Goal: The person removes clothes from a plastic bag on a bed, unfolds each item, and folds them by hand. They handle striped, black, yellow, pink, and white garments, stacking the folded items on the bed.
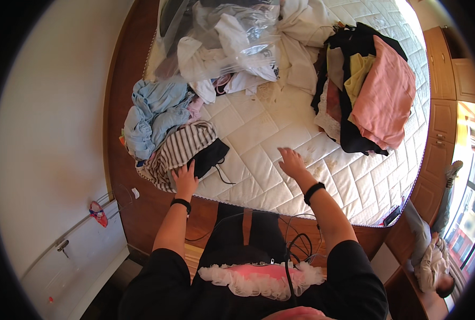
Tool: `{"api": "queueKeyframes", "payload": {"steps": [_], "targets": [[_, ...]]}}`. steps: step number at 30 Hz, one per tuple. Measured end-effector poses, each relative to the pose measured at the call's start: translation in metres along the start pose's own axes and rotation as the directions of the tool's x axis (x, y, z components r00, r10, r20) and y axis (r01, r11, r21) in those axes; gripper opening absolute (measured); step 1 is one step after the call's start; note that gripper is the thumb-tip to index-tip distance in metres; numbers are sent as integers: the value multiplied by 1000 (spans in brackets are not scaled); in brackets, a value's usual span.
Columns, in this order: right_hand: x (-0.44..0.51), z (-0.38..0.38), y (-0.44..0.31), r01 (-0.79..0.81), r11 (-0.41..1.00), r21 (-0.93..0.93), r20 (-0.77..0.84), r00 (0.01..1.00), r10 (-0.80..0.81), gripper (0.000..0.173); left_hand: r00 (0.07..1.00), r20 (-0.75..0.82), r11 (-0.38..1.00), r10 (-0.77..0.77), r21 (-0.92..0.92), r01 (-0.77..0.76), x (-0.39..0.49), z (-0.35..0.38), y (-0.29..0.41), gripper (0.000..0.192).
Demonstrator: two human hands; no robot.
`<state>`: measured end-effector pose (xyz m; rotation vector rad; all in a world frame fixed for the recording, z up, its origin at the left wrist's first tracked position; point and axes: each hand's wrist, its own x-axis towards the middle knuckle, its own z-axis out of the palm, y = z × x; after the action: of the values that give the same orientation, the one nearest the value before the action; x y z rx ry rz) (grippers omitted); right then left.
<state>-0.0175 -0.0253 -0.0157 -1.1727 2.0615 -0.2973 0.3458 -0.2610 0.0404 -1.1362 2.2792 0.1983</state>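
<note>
My left hand [186, 181] rests with spread fingers on the near end of a clothes heap, touching the edge of a black garment [210, 158] with a cord. Beside it lie a striped garment [185, 144] and, farther back, light blue denim clothing [155, 114]. My right hand [293, 163] is held over the quilted mattress [257, 160], fingers apart, holding nothing. Right of it lies a pile with a salmon-pink cloth [387, 96] on top, over black clothing [353, 128] and a yellow piece [357, 72].
A clear plastic bag [237, 40] with clothes lies at the mattress's far left, beside a cream garment [301, 56]. A phone [392, 216] is at the near right corner. Cables [301, 244] hang before my lap. Another person [433, 264] sits near the window at right.
</note>
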Motion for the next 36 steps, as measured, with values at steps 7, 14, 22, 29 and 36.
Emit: {"api": "queueKeyframes", "payload": {"steps": [7,14,22,29,36], "targets": [[194,-60,-98,-22,961,-276,-513,849,-128,53,948,311,911,67,-406,69,50,10,-2,62],[264,-105,-135,-93,990,108,-530,837,136,28,925,355,840,131,-536,86,49,13,-28,61],[68,-67,-176,16,75,997,-39,945,324,45,927,189,763,325,-631,-139,22,-24,-38,46],[-73,-115,-224,-167,-286,944,240,940,244,52,829,-286,432,481,-745,-508,-33,-103,-14,54],[-159,-151,-279,38,-17,999,-36,994,101,37,803,-298,-15,516,-940,-340,-84,-216,37,48]]}}
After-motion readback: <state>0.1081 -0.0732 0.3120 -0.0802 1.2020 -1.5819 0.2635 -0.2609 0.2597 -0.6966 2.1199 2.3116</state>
